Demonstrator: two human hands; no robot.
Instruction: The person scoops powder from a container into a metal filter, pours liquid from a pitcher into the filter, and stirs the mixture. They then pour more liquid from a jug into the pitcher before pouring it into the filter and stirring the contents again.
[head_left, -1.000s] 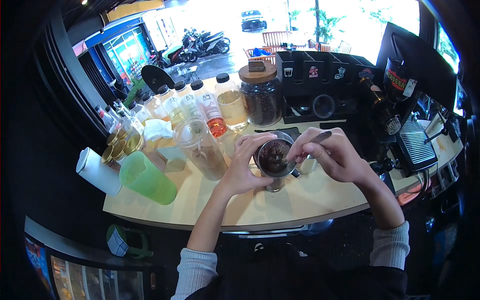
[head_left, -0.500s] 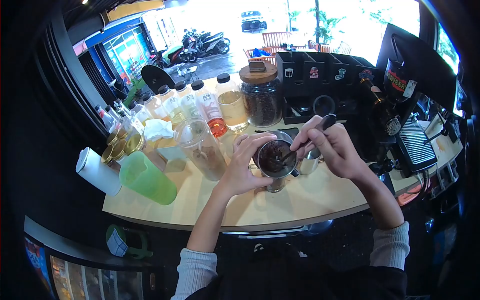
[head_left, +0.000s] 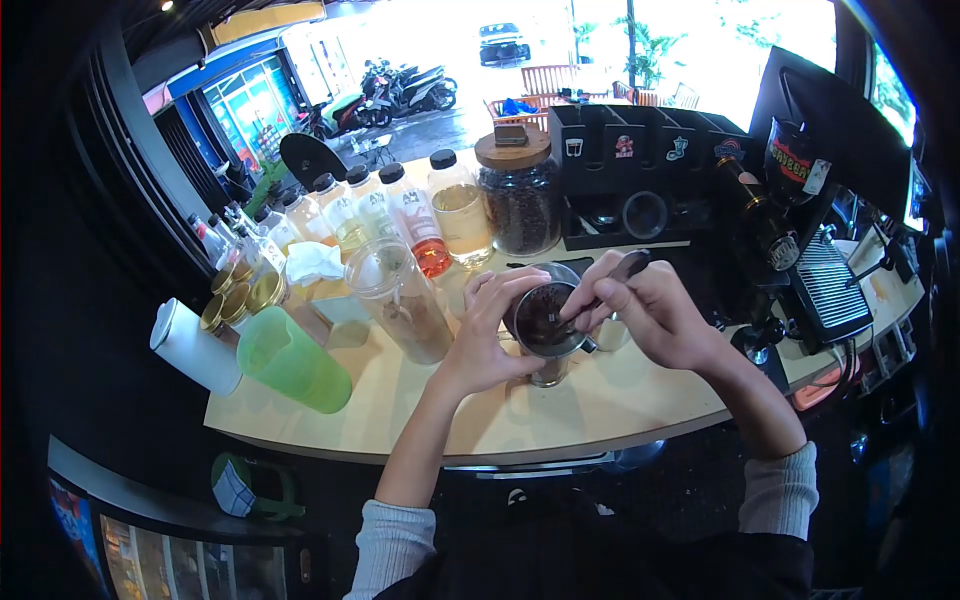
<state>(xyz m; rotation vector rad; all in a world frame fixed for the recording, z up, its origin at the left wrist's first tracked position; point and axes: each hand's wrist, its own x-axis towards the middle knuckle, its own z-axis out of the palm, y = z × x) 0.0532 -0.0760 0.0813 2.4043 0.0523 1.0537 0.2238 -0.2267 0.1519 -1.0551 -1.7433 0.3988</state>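
Note:
My left hand is wrapped round the left side of a round metal cup with dark contents. In my right hand is a dark-handled utensil, its lower end down inside the cup; its tip is hidden. The cup appears raised over a small glass at the middle of the counter. A tall clear container with brown contents is just left of my left hand. Part of a metal vessel shows beneath my right hand.
Several bottles line the counter's back left, beside a jar of dark beans. A green pitcher and a white container are at the left. Black compartments stand behind, and a machine with a drip grate is at the right.
My right hand has moved slightly left and down with the utensil, nearer to the cup. My left hand keeps its hold on the cup.

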